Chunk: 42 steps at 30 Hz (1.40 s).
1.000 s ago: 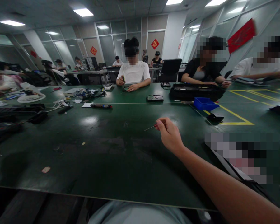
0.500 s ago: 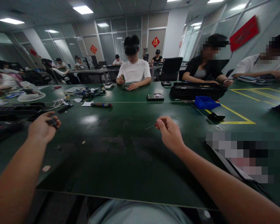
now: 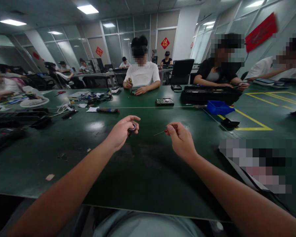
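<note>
My left hand (image 3: pixel 122 131) hovers over the middle of the green table (image 3: pixel 128 171), fingers pinched round a small dark round part (image 3: pixel 132 127). A little to its right, my right hand (image 3: pixel 181 141) is closed on a thin screwdriver (image 3: pixel 162 132) with a red grip. The metal tip of the tool points left toward the round part, a short gap away from it.
A hard drive (image 3: pixel 164 102), a blue bin (image 3: pixel 219 107) and a long black case (image 3: pixel 208 95) lie further back. Cables, a white fan (image 3: pixel 34 102) and dark tools sit at the left. Several people work across the table and at the right.
My left hand has come in from the far left and moved right to the table's middle, carrying the small dark part. My right hand has stayed almost still with the screwdriver.
</note>
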{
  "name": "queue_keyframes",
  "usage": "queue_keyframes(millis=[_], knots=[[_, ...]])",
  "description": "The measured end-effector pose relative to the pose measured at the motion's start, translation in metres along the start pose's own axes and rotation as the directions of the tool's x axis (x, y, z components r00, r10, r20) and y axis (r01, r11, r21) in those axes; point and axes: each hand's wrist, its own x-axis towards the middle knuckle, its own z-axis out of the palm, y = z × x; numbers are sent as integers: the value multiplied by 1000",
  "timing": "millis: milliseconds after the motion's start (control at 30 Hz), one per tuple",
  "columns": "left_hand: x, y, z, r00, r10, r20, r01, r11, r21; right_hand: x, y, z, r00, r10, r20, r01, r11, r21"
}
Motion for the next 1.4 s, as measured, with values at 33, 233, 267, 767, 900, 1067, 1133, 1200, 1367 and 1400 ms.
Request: queue_keyframes(millis=[33, 233, 267, 767, 900, 1067, 1133, 1200, 1367, 1400], knots=[[-1, -4, 11, 999, -2, 40, 1, 1000, 13, 0, 0, 0, 1000, -2, -4, 2, 1000, -1], [-10, -37, 45, 983, -13, 183, -46, 948, 314, 0, 1, 1, 1000, 2, -6, -2, 999, -41], [-11, -43, 45, 978, 3, 207, -86, 916, 392, 0, 2, 1, 1000, 5, 1, -4, 999, -49], [6, -74, 14, 958, 190, 213, -283, 743, 606, -2, -11, -2, 1000, 24, -1, -23, 985, 174], [7, -76, 13, 966, 187, 177, -258, 742, 619, -2, -6, 1, 999, 26, -20, -20, 958, 286], [6, -76, 13, 957, 201, 210, -289, 747, 599, -4, -2, 4, 999, -1, 40, -7, 979, 203], [6, -76, 13, 955, 201, 217, -293, 748, 596, -4, -3, 3, 999, -20, 27, 15, 986, 163], [5, -76, 13, 955, 200, 220, -294, 744, 600, -4, -6, 1, 999, -47, 21, 45, 995, 93], [5, -75, 12, 950, 206, 235, -309, 730, 610, -3, -12, -5, 995, -91, -29, 85, 984, -156], [5, -75, 12, 949, 209, 237, -313, 727, 611, -3, -12, -5, 995, -99, -33, 92, 981, -168]])
